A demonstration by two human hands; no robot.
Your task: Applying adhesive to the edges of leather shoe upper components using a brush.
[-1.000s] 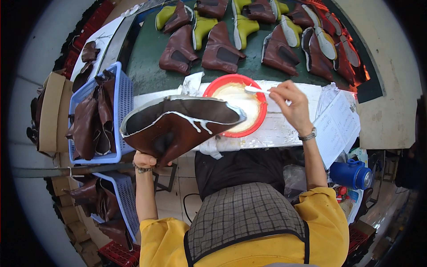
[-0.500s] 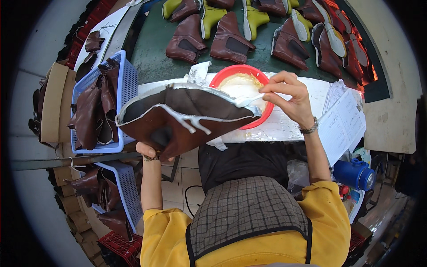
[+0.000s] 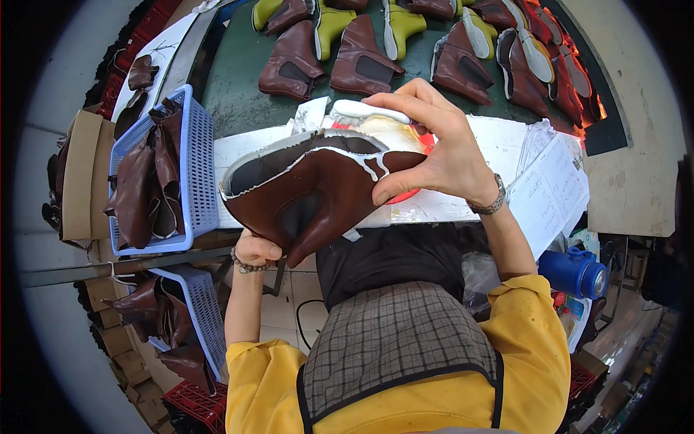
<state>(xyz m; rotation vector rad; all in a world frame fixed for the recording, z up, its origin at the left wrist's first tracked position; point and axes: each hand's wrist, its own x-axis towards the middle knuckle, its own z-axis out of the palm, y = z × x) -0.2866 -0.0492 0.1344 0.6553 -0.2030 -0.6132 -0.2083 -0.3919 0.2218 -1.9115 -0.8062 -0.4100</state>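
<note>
A worker's left hand (image 3: 258, 249) grips a brown boot (image 3: 329, 181) above the near edge of the worktop (image 3: 452, 208); the right hand (image 3: 444, 145) holds a white brush (image 3: 370, 111), white paste (image 3: 358, 155) lining part of the boot's opening, full coverage unclear

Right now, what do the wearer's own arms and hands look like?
Loose yellow sleeves, ending around the elbows; forearms bare below. Left hand: no glove, dark beaded-looking bracelet at the wrist. Right hand: no glove, silvery wristband, probably a watch. No cables visible on either arm.
</note>
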